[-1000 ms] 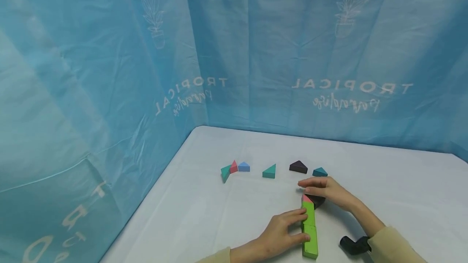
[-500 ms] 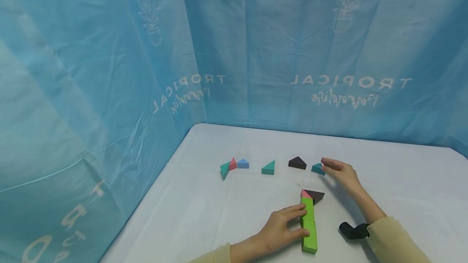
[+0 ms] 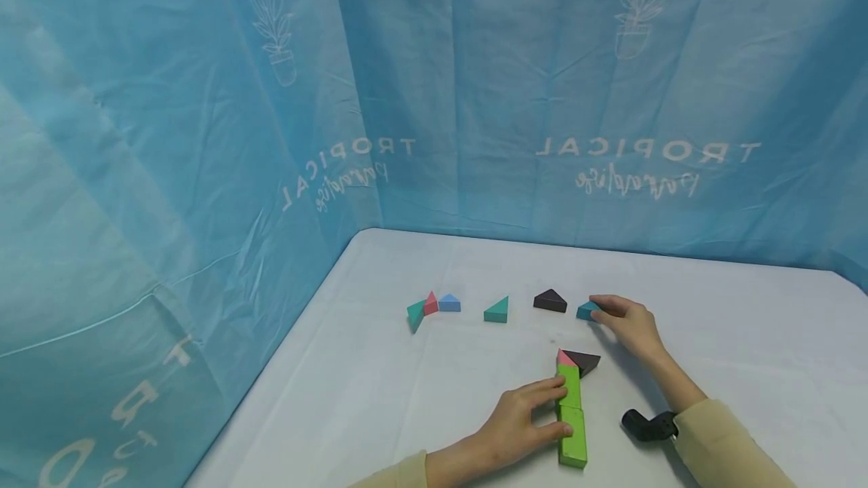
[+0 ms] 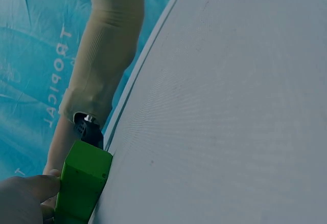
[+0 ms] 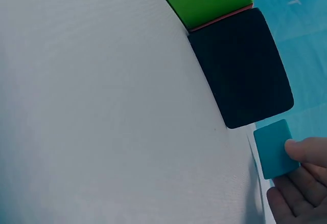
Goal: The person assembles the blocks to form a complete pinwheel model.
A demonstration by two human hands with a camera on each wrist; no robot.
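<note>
In the head view, two green rectangular blocks lie end to end, a pink triangular block at their far end. A dark triangular block sits against the pink one's right side. My left hand rests its fingertips and thumb along the left side of the green blocks. Farther back, my right hand pinches a teal-blue triangular block between thumb and fingers. The right wrist view shows the thumb on this teal-blue block, with the other fingers below it.
Beyond the hands are a dark triangular block, a green-teal triangle, a light blue triangle, a red triangle and another green-teal piece. Blue printed curtains border the white table. A black wrist device sits by the right sleeve.
My right hand has moved away from the dark block beside the green ones, back to the teal-blue triangle, and now pinches it. My left hand stays at the green blocks.
</note>
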